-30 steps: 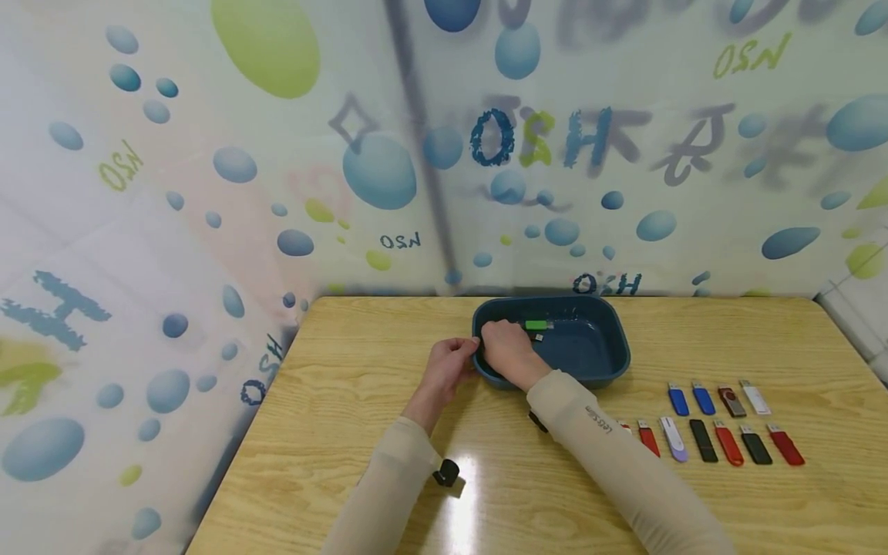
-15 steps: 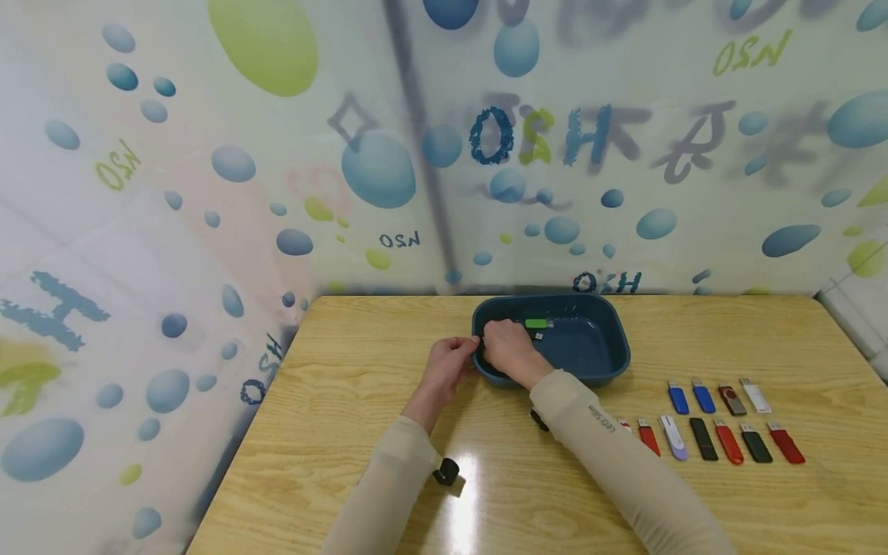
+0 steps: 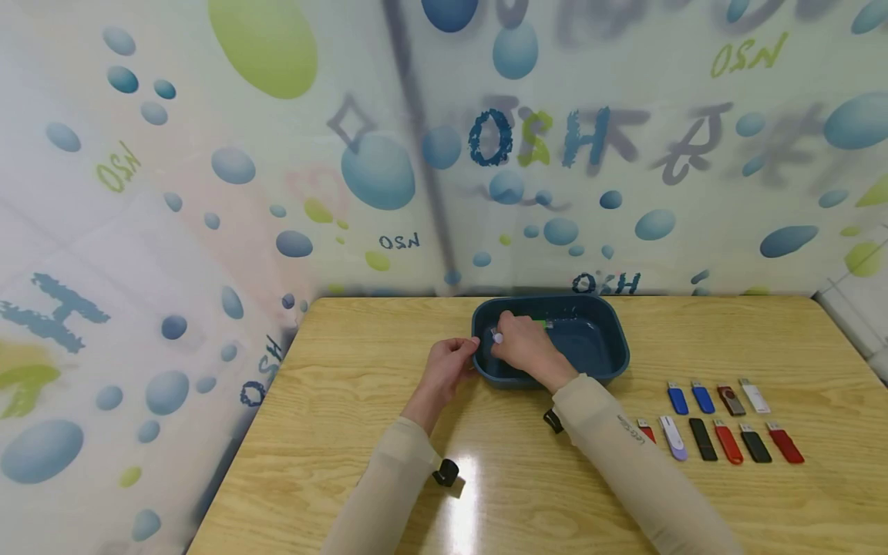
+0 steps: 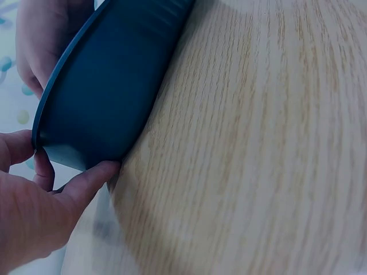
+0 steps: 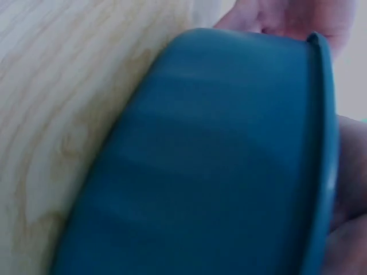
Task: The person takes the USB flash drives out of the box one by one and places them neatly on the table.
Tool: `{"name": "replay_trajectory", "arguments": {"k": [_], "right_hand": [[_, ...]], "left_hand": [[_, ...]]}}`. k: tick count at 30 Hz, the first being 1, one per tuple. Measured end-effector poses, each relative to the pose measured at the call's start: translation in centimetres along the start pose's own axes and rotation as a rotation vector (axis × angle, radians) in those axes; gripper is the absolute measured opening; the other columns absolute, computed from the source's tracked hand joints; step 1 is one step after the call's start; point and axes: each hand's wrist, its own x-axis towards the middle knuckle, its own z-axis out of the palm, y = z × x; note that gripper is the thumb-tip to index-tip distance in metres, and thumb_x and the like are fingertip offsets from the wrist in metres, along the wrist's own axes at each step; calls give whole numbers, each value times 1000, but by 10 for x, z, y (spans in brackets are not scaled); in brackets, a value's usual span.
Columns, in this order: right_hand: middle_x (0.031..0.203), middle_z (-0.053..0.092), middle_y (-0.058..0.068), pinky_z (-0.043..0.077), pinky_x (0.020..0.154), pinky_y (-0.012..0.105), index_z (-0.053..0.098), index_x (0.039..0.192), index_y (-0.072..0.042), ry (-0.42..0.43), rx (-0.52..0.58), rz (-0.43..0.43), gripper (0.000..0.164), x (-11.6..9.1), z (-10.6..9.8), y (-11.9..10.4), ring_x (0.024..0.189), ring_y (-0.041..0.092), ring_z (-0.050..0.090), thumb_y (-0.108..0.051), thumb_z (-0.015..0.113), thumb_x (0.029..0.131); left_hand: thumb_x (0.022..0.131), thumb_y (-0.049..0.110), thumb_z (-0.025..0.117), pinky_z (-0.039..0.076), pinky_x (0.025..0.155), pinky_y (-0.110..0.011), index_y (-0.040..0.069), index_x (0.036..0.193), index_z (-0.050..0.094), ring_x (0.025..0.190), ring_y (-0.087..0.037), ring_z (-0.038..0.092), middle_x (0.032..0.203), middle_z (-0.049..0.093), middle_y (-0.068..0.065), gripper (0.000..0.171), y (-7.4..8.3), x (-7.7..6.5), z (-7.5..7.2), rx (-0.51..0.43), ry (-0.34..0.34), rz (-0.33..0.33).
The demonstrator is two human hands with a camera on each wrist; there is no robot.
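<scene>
The dark blue plastic basin [image 3: 597, 378] stands on the wooden table. At its left end, my left hand [image 3: 447, 366] grips the rim; the left wrist view shows thumb and fingers [image 4: 94, 179] against the end wall. My right hand [image 3: 527, 343] reaches inside and pinches a USB stick, whose pale rounded end [image 3: 497, 338] shows at the fingertips. Beyond the right hand a green USB stick [image 3: 544, 324] lies in the basin, partly covered. In the right wrist view the basin's side wall [image 5: 200, 154] hides most of the right hand.
To the right of the basin, several USB sticks lie in two rows, among them a blue one [image 3: 677, 399], a black one [image 3: 704, 439] and a red one [image 3: 785, 444]. The right sleeve [image 3: 624, 455] covers part of the front row's left end. A patterned wall [image 3: 430, 193] stands behind the table.
My right hand has shifted right inside the basin, and a pale USB stick end now shows at its fingertips. The green stick is more covered. My left hand stays at the rim.
</scene>
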Motion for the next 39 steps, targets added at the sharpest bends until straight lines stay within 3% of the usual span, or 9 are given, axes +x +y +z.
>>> {"name": "replay_trajectory", "arguments": {"k": [5, 17, 29, 39], "right_hand": [[95, 65, 10, 53, 67, 40, 58, 110, -2, 18, 16, 29, 29, -6, -10, 2, 76, 26, 62, -20, 72, 93], [95, 64, 11, 45, 61, 36, 56, 115, -2, 70, 77, 16, 23, -37, -55, 12, 69, 24, 56, -15, 63, 97], [91, 60, 14, 44, 62, 36, 52, 117, 4, 204, 59, 41, 33, -73, -103, 48, 72, 27, 55, -20, 64, 98], [97, 62, 18, 44, 63, 37, 51, 120, 8, 288, 67, 80, 40, -97, -129, 80, 74, 28, 57, -25, 61, 99]], "left_hand": [[105, 19, 62, 60, 89, -41, -11, 120, 62, 93, -20, 64, 113, 62, -15, 33, 0, 1, 0, -3, 7, -2], [106, 20, 62, 59, 92, -41, -9, 123, 62, 92, -21, 63, 112, 61, -15, 34, -1, 2, 0, 20, 19, -22], [105, 18, 62, 59, 91, -43, -11, 120, 62, 91, -19, 63, 109, 60, -13, 33, 0, -1, 1, 4, 25, -7], [105, 18, 62, 61, 88, -42, -12, 119, 62, 86, -16, 63, 103, 60, -10, 33, -2, 1, 1, -2, 22, 7]]}}
